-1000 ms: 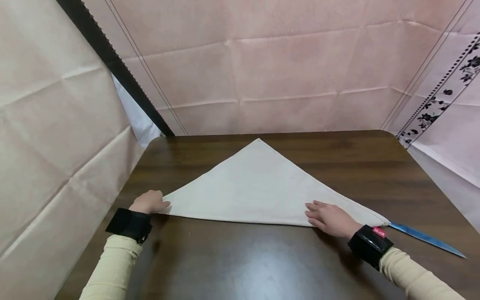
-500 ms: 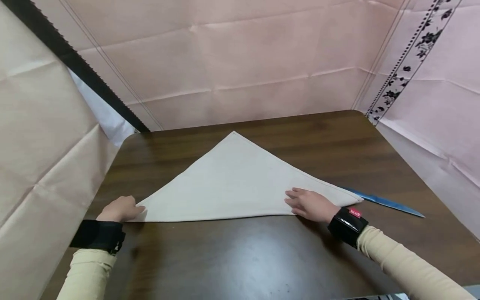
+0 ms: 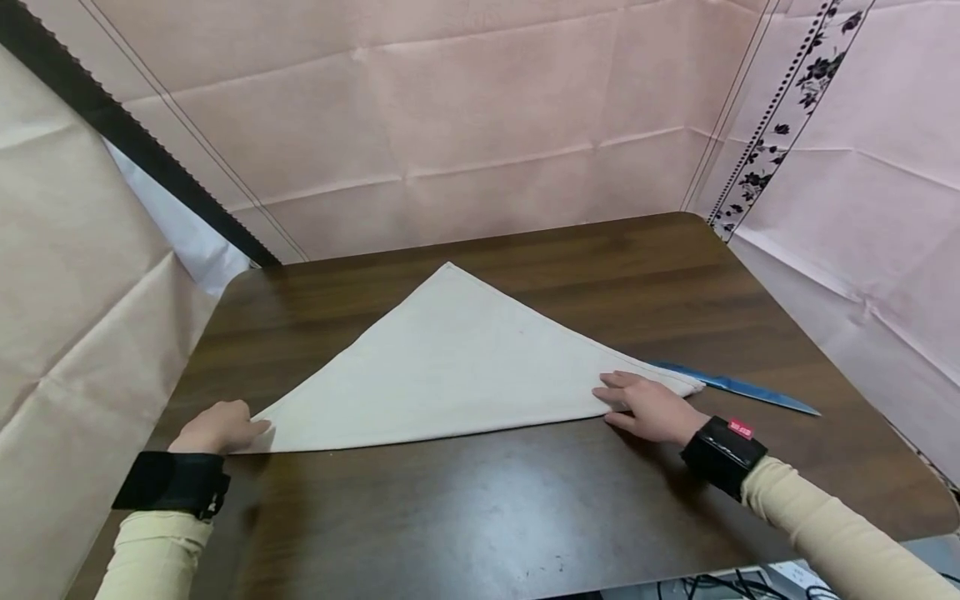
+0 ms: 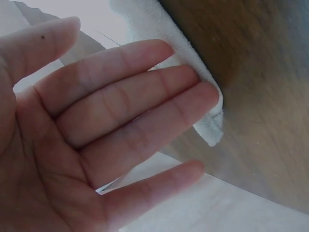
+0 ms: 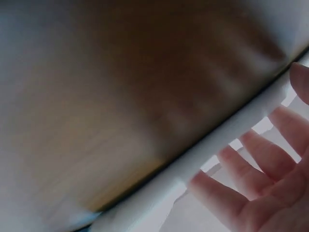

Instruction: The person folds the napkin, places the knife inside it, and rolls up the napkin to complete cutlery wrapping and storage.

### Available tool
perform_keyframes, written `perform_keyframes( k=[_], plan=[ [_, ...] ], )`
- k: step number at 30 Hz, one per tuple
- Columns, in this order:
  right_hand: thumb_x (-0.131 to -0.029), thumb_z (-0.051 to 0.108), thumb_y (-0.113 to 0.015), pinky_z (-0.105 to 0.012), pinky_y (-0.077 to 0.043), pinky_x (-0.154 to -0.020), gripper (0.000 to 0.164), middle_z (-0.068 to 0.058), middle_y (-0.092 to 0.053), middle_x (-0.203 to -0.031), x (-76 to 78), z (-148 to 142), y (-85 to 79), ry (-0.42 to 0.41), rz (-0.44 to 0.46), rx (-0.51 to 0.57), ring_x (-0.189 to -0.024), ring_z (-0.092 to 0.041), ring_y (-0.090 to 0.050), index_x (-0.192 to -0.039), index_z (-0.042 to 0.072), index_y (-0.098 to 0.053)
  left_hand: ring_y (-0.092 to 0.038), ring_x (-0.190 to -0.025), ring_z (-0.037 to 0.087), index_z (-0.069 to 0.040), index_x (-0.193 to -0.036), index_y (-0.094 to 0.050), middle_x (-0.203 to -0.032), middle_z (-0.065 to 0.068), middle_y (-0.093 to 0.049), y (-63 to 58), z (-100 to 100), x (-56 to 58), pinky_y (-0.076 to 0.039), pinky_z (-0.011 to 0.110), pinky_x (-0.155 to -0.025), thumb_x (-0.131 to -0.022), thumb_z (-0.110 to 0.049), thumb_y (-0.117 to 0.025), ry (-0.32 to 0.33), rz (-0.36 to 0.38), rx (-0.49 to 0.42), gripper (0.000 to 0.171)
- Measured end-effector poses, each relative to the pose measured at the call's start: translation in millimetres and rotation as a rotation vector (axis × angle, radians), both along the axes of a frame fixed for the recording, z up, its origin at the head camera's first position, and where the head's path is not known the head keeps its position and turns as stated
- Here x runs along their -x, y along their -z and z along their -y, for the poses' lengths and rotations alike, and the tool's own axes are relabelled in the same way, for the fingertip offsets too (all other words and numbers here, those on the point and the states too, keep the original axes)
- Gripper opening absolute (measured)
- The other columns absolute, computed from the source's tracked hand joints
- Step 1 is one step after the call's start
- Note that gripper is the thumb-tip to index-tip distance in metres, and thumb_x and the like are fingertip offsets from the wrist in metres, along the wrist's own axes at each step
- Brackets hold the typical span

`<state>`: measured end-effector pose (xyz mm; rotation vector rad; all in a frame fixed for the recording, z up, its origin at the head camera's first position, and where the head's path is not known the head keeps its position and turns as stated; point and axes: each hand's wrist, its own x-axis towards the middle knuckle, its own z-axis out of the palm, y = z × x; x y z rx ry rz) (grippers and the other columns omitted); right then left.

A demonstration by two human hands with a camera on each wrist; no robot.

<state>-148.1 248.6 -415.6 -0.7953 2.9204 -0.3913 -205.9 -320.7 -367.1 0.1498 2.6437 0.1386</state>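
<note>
A white cloth (image 3: 450, 367), folded into a triangle, lies flat on the brown table with its peak pointing away. My left hand (image 3: 217, 427) is at the cloth's left corner; in the left wrist view its fingers (image 4: 140, 135) extend nearly straight over the cloth's end (image 4: 210, 128). Near the right corner, my right hand (image 3: 651, 408) rests on the cloth's front edge with fingers spread. The right wrist view shows those fingers (image 5: 241, 169) along the pale folded edge (image 5: 207, 150). Both wrists wear black bands.
A long blue knife-shaped thing (image 3: 757, 394) lies on the table (image 3: 420, 517) just past the cloth's right corner, its point to the right. Pinkish sheets (image 3: 465, 125) hang around the table. Black cables (image 3: 727, 583) show below the front edge at right.
The head view has swung to the right. My right hand has slid along the cloth toward its right corner. My left hand stays at the left corner.
</note>
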Motion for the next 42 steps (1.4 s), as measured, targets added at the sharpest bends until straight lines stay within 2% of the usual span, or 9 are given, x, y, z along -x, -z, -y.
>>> perform_keyframes(
  k=[6,13,22,29,37,42],
  plan=[
    [-0.082,0.021,-0.066,-0.051,-0.038,-0.091,0.041,-0.023,-0.052,-0.123,-8.4,-21,-3.0,0.029,-0.021,0.015,-0.115,-0.039,-0.047,-0.118,0.000,-0.060,-0.049,-0.068,0.026,0.007,-0.080,-0.058,-0.076,0.014,-0.053,-0.9,0,-1.7,-0.042,0.043,-0.065,-0.090,-0.027,-0.048,-0.012,-0.012,0.011,0.037],
    [-0.082,0.020,-0.066,-0.052,-0.040,-0.088,0.037,-0.022,-0.055,-0.120,-13.7,-36,-0.9,0.066,-0.016,0.028,-0.112,-0.039,-0.049,-0.113,0.000,-0.063,-0.048,-0.067,0.025,0.003,-0.075,-0.056,-0.073,0.012,-0.051,-1.7,1,-6.3,-0.040,0.041,-0.063,-0.090,-0.027,-0.048,-0.021,-0.020,0.000,0.034],
    [-0.081,0.018,-0.067,-0.052,-0.041,-0.086,0.031,-0.021,-0.058,-0.116,-23.8,-40,-2.7,0.055,-0.024,0.036,-0.110,-0.038,-0.051,-0.107,0.002,-0.067,-0.047,-0.064,0.023,0.000,-0.071,-0.055,-0.069,0.009,-0.049,0.7,5,-10.1,-0.038,0.040,-0.061,-0.090,-0.028,-0.048,-0.016,-0.044,-0.008,0.034],
    [-0.080,0.017,-0.068,-0.050,-0.043,-0.084,0.027,-0.020,-0.059,-0.113,-24.5,-38,-2.3,0.034,-0.056,0.033,-0.106,-0.037,-0.053,-0.103,0.003,-0.069,-0.052,-0.071,0.027,0.007,-0.086,-0.059,-0.081,0.017,-0.057,-0.6,7,-12.7,-0.042,0.044,-0.063,-0.089,-0.028,-0.049,-0.030,-0.056,-0.011,0.037],
    [-0.080,0.015,-0.067,-0.048,-0.045,-0.081,0.023,-0.019,-0.061,-0.110,-27.3,-40,-4.6,0.040,-0.046,0.031,-0.104,-0.036,-0.055,-0.099,0.003,-0.071,-0.050,-0.068,0.025,0.009,-0.089,-0.058,-0.079,0.015,-0.056,3.0,4,-15.2,-0.041,0.041,-0.063,-0.090,-0.026,-0.051,-0.035,-0.061,-0.017,0.036],
    [-0.080,0.015,-0.068,-0.047,-0.045,-0.080,0.023,-0.018,-0.061,-0.111,-28.5,-42,-2.2,0.072,-0.037,0.025,-0.104,-0.036,-0.056,-0.099,0.004,-0.071,-0.047,-0.062,0.023,0.003,-0.077,-0.055,-0.069,0.010,-0.049,1.9,3,-15.7,-0.038,0.037,-0.060,-0.090,-0.026,-0.051,-0.054,-0.064,-0.015,0.033]
  ],
)
